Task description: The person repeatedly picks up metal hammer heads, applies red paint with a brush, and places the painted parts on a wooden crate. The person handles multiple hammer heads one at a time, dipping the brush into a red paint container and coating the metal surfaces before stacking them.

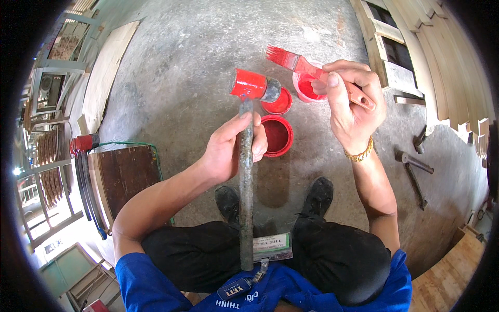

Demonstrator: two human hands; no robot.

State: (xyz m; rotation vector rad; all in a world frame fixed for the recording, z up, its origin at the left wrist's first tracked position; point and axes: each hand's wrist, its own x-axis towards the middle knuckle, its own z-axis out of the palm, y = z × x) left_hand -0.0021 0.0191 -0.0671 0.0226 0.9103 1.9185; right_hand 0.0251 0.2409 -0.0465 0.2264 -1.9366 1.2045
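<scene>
My left hand (228, 143) is closed round the upper part of a hammer's (246, 197) grey, speckled handle, which stands upright over my lap. One side of its head is wet, glossy red; the other end is bare dark metal. Between the fingers and thumb of my right hand (358, 106) is a paintbrush (306, 68), its red-coated bristles up and right of the hammer head, apart from it. Below on the floor are an open red paint can (291, 136), a red lid or shallow container (283, 108) partly behind the head, and a pinkish tub (297, 94) of red paint.
Several hammers with red heads (84, 143) lean at a brown wooden box (127, 179) on the left. Unpainted hammers (414, 162) lie on the concrete floor at right. Stacked wooden boards (452, 62) stand at the upper right, a plywood sheet (112, 67) at the upper left.
</scene>
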